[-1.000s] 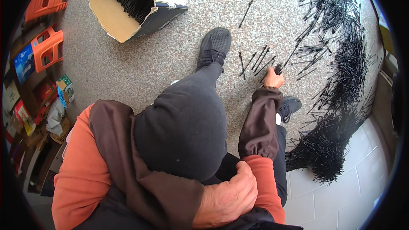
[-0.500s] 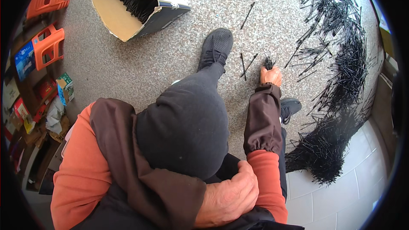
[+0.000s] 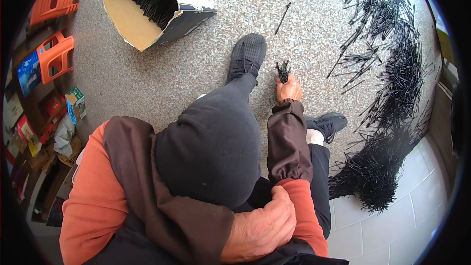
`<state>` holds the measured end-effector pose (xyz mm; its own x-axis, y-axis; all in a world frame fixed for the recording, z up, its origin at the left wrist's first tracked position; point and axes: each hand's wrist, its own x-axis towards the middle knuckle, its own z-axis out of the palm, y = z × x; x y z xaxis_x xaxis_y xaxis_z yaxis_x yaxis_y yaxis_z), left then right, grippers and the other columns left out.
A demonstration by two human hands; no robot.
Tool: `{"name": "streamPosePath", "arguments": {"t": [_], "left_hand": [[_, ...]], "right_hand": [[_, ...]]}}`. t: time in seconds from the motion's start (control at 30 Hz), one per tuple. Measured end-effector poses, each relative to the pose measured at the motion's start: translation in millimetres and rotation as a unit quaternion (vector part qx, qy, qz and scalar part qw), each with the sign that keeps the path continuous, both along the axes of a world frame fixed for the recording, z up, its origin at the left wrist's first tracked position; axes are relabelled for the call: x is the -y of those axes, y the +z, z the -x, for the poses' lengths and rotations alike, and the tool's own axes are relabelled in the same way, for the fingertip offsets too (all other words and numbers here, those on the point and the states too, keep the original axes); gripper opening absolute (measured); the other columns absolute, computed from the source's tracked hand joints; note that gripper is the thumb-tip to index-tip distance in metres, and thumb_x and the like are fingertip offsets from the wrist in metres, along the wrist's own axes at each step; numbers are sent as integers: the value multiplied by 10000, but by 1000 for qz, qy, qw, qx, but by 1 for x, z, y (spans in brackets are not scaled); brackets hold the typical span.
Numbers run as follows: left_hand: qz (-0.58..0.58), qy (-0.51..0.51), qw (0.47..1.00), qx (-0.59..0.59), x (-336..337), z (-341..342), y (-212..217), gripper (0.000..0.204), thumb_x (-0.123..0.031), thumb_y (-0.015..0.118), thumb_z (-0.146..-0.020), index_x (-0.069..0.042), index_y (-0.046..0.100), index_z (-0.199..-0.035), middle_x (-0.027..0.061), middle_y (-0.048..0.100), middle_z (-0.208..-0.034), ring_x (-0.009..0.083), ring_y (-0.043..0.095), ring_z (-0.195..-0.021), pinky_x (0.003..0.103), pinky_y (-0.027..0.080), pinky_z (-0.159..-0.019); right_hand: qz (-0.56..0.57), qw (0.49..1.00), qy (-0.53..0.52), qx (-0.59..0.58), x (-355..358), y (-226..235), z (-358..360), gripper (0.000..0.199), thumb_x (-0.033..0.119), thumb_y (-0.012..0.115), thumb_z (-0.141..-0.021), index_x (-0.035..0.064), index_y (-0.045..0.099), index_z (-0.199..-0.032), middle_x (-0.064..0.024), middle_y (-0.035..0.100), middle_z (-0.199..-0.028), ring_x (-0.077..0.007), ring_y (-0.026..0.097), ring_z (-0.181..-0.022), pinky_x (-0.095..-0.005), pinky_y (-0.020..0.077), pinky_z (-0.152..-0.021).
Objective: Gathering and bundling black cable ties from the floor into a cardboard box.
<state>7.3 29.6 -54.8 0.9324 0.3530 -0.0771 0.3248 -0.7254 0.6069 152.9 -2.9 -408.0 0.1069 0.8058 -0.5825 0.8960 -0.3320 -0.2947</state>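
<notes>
A bundle of thin black sticks [image 3: 282, 71] is gripped by my right hand [image 3: 289, 88], low over the speckled floor to the right of my left shoe. Their tips fan out past my fingers. My left hand [image 3: 265, 228] lies in my lap by my right forearm, fingers curled in and pressed together; its palm side is hidden. A single black stick [image 3: 282, 18] lies on the floor beyond the right hand. To the right spreads a long heap of the same sticks [image 3: 402, 76]. An open cardboard box [image 3: 120, 7] at the far left holds more, packed side by side.
My black shoes [image 3: 248, 54] stand either side of the right hand. Orange plastic stools [image 3: 56, 56] are along the left edge. Below them a shelf holds small cartons [image 3: 76, 103] and bags. Pale tiles [image 3: 378, 235] lie at the lower right, under one end of the heap.
My right hand has moved left with its bundle. Two loose sticks that lay crossed beside it no longer show on the floor. The left hand stays nearly in place.
</notes>
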Motion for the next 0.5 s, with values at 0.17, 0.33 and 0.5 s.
{"name": "streamPosePath", "arguments": {"t": [0.17,0.33,0.5], "left_hand": [[-13,-5,1000,-10,0,0,-1,356,-248,400,-800,23,487,-1015,140,547,-877,275,554,-811,371,426,-769],[-28,-6,1000,-7,1,2,-2,339,-238,406,-802,16,486,-1011,137,548,-875,268,563,-802,358,432,-765],[-32,5,999,-1,1,-1,-4,321,-230,422,-809,13,488,-1008,140,549,-872,264,566,-796,352,434,-767]], "right_hand": [[-134,989,-57,-27,0,-22,-23,270,267,636,-663,39,581,-796,-185,584,-714,-371,564,-695,-417,443,-645],[-199,952,-223,-69,-57,-5,-74,192,186,570,-701,22,547,-800,-137,569,-661,-259,534,-581,-372,429,-593],[-137,974,-163,76,-105,-3,-108,421,357,657,-665,-11,607,-863,-209,616,-836,-374,577,-816,-420,444,-723]]}}
